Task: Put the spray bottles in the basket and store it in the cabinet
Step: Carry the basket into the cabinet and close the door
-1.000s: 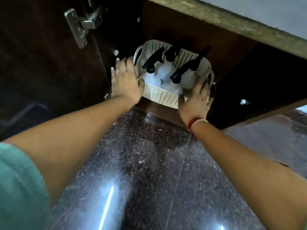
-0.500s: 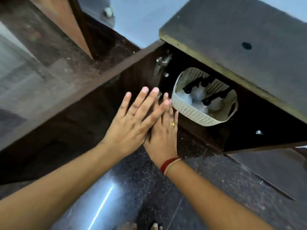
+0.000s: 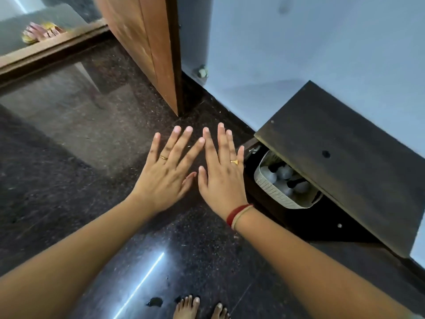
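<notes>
The white perforated basket (image 3: 273,192) stands inside the dark wooden cabinet (image 3: 345,162), half hidden under the cabinet's top board. White spray bottles (image 3: 284,172) with black trigger heads stand inside it. My left hand (image 3: 165,178) and my right hand (image 3: 220,180) are held flat side by side, fingers spread, just left of the cabinet opening. Neither hand holds anything or touches the basket. A metal hinge (image 3: 254,149) shows at the opening's left edge beside my right little finger.
Dark speckled stone floor (image 3: 92,146) lies under my hands. A brown wooden room door (image 3: 147,47) stands open at the top, beside a pale blue wall (image 3: 299,47). My bare feet (image 3: 200,309) are at the bottom edge.
Both hands have let go of the basket and drawn back out of the cabinet, then moved apart and left. The view has risen, so the basket now shows smaller at the right.
</notes>
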Demonstrator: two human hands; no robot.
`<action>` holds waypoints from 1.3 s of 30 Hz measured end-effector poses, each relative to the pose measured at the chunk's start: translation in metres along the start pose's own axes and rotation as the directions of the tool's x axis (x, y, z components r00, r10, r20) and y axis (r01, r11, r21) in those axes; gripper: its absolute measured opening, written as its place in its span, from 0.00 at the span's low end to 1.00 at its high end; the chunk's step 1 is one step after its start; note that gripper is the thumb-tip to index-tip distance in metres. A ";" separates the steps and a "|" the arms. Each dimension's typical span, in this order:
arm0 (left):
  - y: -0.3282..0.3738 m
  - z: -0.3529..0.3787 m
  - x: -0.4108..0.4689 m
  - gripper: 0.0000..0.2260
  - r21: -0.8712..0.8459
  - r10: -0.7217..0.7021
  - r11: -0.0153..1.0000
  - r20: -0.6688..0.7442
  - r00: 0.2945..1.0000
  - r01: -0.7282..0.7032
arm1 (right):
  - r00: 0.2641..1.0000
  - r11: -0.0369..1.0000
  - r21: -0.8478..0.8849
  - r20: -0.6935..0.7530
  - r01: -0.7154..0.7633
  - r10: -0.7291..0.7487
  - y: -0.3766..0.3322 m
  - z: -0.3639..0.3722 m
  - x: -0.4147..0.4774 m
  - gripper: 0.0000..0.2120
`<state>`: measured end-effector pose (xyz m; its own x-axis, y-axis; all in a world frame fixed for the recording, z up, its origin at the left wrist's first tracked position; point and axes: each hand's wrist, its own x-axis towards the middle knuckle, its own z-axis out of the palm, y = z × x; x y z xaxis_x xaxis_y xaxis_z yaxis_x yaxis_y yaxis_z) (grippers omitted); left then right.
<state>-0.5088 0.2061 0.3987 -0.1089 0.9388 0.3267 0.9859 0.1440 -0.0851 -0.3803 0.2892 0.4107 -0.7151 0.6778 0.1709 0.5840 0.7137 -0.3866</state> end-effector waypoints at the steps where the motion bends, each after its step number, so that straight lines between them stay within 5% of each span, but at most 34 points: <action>1: -0.002 0.001 -0.005 0.33 -0.005 -0.022 1.000 0.023 0.999 0.023 | 1.000 1.000 -0.016 0.023 0.016 -0.016 -0.004 0.002 0.003 0.37; 11: -0.011 0.048 -0.075 0.31 -0.019 -0.279 0.952 0.369 0.887 0.307 | 0.953 0.980 -0.188 0.303 0.069 -0.009 0.008 0.073 -0.010 0.35; 16: -0.014 0.057 -0.092 0.28 -0.080 -0.364 0.889 0.476 0.801 0.452 | 0.858 0.981 -0.184 0.512 0.067 0.037 0.022 0.077 -0.010 0.33; 26: -0.004 0.056 -0.092 0.19 -0.382 -0.124 0.842 0.551 0.825 0.382 | 0.840 0.992 -0.120 0.536 -0.025 0.086 0.019 0.066 -0.006 0.25; 34: 0.024 0.030 -0.107 0.12 -0.538 0.132 0.834 0.409 0.903 0.121 | 0.860 0.992 -0.124 0.505 -0.009 0.071 0.033 0.051 -0.037 0.25; 39: 0.057 0.031 -0.107 0.15 -0.544 0.280 0.839 0.412 0.867 -0.012 | 0.872 0.993 -0.119 0.483 -0.023 0.078 0.049 0.038 -0.059 0.24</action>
<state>-0.4450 0.1238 0.3299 0.1290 0.9833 -0.1285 0.8974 -0.0606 0.4371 -0.3244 0.2775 0.3469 -0.7634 0.5617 -0.3190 0.6421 0.7136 -0.2800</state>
